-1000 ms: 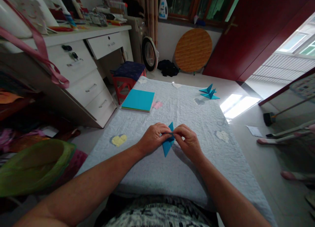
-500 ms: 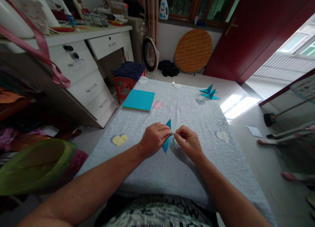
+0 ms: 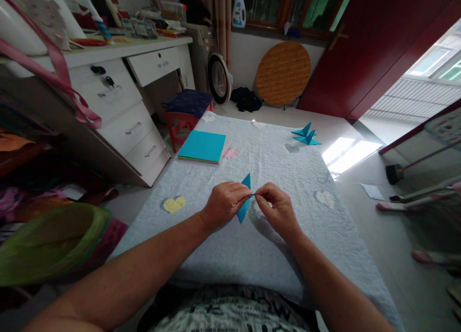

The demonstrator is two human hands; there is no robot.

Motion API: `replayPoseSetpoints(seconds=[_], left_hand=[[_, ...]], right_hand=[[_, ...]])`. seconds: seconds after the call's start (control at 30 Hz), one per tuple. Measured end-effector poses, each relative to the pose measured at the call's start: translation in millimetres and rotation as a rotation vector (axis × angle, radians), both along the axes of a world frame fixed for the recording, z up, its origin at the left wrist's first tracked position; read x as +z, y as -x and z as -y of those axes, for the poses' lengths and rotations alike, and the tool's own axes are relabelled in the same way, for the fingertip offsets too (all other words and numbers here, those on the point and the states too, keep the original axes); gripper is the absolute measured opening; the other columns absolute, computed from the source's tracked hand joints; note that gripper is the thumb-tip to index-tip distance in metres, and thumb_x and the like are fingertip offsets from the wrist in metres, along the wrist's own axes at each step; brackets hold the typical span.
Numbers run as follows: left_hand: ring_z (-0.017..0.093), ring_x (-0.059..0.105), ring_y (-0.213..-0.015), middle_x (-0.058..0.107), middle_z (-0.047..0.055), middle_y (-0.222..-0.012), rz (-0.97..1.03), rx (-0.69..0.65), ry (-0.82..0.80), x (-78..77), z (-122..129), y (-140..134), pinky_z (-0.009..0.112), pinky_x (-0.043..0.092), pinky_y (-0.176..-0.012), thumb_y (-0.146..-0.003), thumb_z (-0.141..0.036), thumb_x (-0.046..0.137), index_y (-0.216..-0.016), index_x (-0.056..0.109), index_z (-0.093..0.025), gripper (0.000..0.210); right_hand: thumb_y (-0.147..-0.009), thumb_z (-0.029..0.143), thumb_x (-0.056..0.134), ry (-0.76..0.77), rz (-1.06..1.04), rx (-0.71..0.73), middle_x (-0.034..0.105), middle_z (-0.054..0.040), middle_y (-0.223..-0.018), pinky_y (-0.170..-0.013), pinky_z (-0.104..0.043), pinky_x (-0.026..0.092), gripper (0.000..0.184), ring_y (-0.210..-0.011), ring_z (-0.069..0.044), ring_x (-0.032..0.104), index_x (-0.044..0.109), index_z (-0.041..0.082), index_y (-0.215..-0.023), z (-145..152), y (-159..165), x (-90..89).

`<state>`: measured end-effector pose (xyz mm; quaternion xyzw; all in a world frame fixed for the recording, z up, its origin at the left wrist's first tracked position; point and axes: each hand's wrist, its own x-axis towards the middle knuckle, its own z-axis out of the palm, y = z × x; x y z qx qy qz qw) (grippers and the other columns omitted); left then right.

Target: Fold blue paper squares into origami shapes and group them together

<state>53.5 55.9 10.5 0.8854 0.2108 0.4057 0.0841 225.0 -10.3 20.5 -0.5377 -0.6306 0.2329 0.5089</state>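
Note:
Between my hands is a folded blue paper figure [image 3: 244, 212], its two pointed ends sticking out above and below my fingers. My left hand [image 3: 226, 203] is closed around its middle and covers part of it. With thumb and forefinger, my right hand [image 3: 276, 204] pinches a thin tip of the same paper on the right side. A stack of square paper [image 3: 203, 146], blue on top, lies at the far left of the cloth-covered table [image 3: 288, 173]. Finished-looking blue folded paper figures [image 3: 307, 136] with pointed wings stand at the far right corner.
To the left stand a white desk [image 3: 133, 125] with drawers and a green-lined bin [image 3: 54, 240]. A red stool [image 3: 185, 111] with a dark cushion is beyond the table's far left corner. Behind are a washing machine door [image 3: 219, 79] and a round wooden tabletop [image 3: 283, 73].
Almost nothing differs. Both hands keep their grip on the blue paper, and the whole view has shifted very slightly.

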Motion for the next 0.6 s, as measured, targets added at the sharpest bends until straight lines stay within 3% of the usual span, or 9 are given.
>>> replayPoseSetpoints(seconds=[0.17, 0.6], left_hand=[[0.016, 0.071, -0.077, 0.076, 0.004, -0.084, 0.062, -0.04, 0.134, 0.8, -0.4, 0.4, 0.028, 0.054, -0.072, -0.098, -0.028, 0.056, -0.094, 0.072, -0.017, 0.02], [0.015, 0.068, -0.071, 0.075, 0.004, -0.08, 0.077, -0.005, 0.204, -1.3, -0.2, 0.9, 0.026, 0.052, -0.068, -0.094, -0.027, 0.063, -0.088, 0.07, -0.017, 0.013]], right_hand=[[-0.085, 0.017, 0.058, -0.005, 0.012, 0.026, 0.059, 0.0007, -0.073, -0.06, -0.024, 0.043, 0.011, -0.065, -0.012, 0.055, 0.066, 0.021, -0.078, 0.7, 0.2, -0.1], [-0.085, 0.018, 0.058, -0.013, 0.005, 0.005, 0.061, -0.0001, -0.074, -0.06, -0.025, 0.044, 0.012, -0.067, -0.013, 0.057, 0.069, 0.022, -0.081, 0.9, -0.7, 0.2]])
